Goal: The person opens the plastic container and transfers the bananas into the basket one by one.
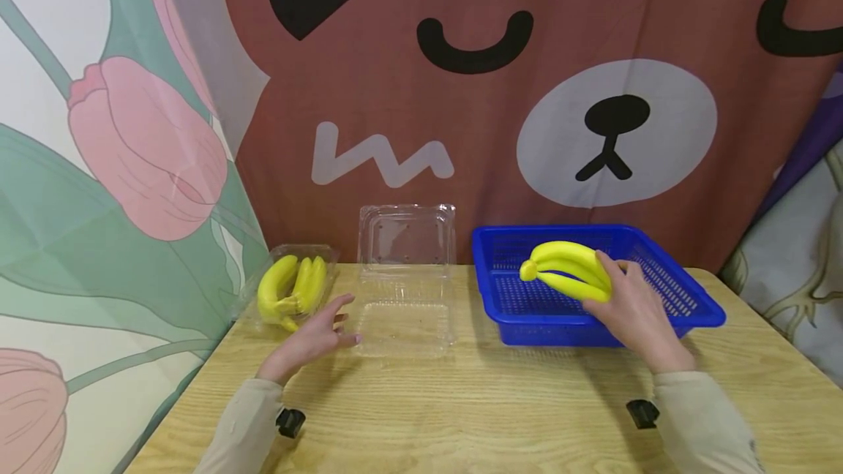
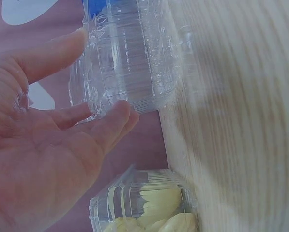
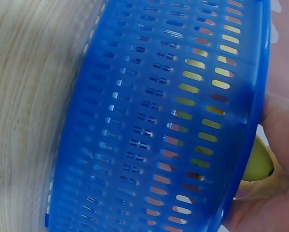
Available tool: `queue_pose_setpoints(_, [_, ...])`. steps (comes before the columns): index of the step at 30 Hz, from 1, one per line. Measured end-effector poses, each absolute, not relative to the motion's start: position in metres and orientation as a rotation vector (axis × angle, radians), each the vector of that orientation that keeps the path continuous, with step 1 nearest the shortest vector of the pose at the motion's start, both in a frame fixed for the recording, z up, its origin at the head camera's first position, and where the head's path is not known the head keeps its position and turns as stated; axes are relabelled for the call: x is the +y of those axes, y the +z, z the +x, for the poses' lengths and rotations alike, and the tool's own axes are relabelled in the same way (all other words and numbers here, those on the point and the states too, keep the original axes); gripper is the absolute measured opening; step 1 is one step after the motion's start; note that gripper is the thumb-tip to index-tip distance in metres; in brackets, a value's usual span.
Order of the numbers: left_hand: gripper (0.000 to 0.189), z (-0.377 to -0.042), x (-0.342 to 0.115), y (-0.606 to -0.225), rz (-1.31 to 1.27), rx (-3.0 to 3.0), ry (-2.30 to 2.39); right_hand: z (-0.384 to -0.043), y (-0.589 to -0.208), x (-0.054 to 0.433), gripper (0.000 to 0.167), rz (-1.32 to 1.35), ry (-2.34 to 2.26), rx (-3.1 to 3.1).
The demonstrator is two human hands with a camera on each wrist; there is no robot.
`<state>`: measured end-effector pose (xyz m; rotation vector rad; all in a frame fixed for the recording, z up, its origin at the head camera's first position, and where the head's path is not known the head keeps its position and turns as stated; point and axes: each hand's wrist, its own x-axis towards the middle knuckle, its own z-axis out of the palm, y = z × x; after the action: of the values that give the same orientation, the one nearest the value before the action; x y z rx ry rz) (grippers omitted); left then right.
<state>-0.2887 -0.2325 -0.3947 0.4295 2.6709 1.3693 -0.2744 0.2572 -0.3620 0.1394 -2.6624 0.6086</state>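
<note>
In the head view my right hand grips a bunch of yellow bananas by its lower ends, with the joined stem end pointing left. The bunch is over the blue basket; through the basket's slots the right wrist view shows patches of yellow, and a banana tip sticks out between my fingers. My left hand, fingers spread, is at the left side of an open clear plastic clamshell box. Whether its fingertips touch the box wall, I cannot tell.
Behind my left hand, at the table's left, another clear plastic box holds yellow bananas. The clamshell's lid stands raised at the back. A curtain with a bear face hangs behind the wooden table.
</note>
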Motion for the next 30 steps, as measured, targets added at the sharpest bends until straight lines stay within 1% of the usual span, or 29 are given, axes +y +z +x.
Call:
queue_pose_setpoints(7, [0.076,-0.29,-0.232,-0.394,0.428,2.652,1.382,-0.277,-0.361,0.258,0.09,0.12,0.655,-2.74])
queue_pose_setpoints(24, [0.075,-0.288,-0.232,-0.395,0.434,2.669,1.374,-0.274,-0.357,0.252,0.083,0.169,0.672,-2.699])
queue_pose_setpoints(30, [0.074,-0.288,-0.234,-0.395,0.495,2.692,1.339,-0.272,-0.353,0.247,0.08,0.188,0.663,-2.683])
